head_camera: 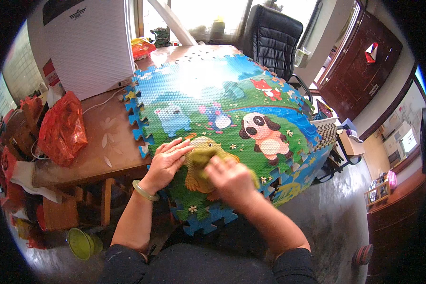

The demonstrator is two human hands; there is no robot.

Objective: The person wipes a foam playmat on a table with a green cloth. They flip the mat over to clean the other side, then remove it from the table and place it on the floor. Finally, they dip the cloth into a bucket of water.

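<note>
A foam puzzle play mat [163,149] printed with cartoon animals lies over the wooden table, its interlocking edge hanging past the near side. My left hand [168,159], with a pale bangle at the wrist, rests flat on the mat beside the printed yellow bird, fingers together and nothing visible in them. My right hand [232,177] is blurred and presses a yellow-green cloth [200,159] onto the bird print. Part of the cloth is hidden beneath that hand.
Left on the wooden table [106,131] are a red plastic bag [64,127] and a large white padded panel [88,49]. A black office chair [275,39] stands behind the mat's far right side. On the floor at lower left is a green bucket [84,244].
</note>
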